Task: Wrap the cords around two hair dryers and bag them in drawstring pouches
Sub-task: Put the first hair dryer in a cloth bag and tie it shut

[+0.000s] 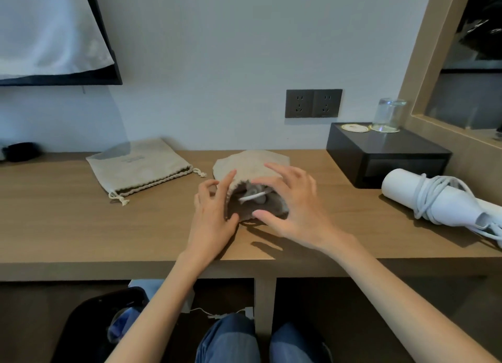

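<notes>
Looking down from my head, I see a wooden desk [81,226] against a pale wall. A beige drawstring pouch [250,162] lies in the middle of it, with its mouth gaping toward me. In the dark opening a pale grey hair dryer [251,190] shows in part, with a white cord [252,196] lying across it; the cloth hides the rest.

My hands are apart, one at each side of that mouth. My left hand [214,215] lays its forefinger along the left rim and its thumb near the lower edge, and the other fingers are loosely curled on nothing. My right hand [294,207] spreads its fingers over the right side of the opening, thumb down at the lower lip. Neither hand clamps anything.

A second pouch [141,167] lies flat well to the left, its knotted drawstrings sticking out at both ends. Far to the right a white hair dryer [399,186] lies on its side with its grey cable [427,195] wound around the body. Just behind it stands a black box [388,156] that carries an upturned glass [388,115] and a round coaster [353,128]. A double wall socket [313,103] sits above the desk.
</notes>
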`<action>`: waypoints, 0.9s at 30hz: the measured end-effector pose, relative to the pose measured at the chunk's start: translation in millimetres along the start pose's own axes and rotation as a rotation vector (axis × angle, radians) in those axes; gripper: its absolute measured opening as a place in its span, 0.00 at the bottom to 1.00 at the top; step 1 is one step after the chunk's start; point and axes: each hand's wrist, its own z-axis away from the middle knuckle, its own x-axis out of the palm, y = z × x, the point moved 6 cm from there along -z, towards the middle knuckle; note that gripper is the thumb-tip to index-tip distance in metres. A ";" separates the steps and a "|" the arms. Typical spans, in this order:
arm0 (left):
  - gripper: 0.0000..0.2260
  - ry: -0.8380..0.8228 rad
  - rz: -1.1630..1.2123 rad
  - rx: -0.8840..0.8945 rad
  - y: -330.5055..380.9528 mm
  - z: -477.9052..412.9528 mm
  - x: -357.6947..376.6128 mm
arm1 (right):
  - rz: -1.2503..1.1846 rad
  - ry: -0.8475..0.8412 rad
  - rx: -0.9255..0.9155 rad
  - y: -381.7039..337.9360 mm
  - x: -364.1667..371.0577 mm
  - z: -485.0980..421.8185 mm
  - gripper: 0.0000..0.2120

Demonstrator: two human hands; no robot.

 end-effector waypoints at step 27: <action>0.28 -0.085 0.279 -0.077 -26.3 -1.1 -0.3 | 0.024 -0.433 0.015 15.0 41.2 -35.6 0.24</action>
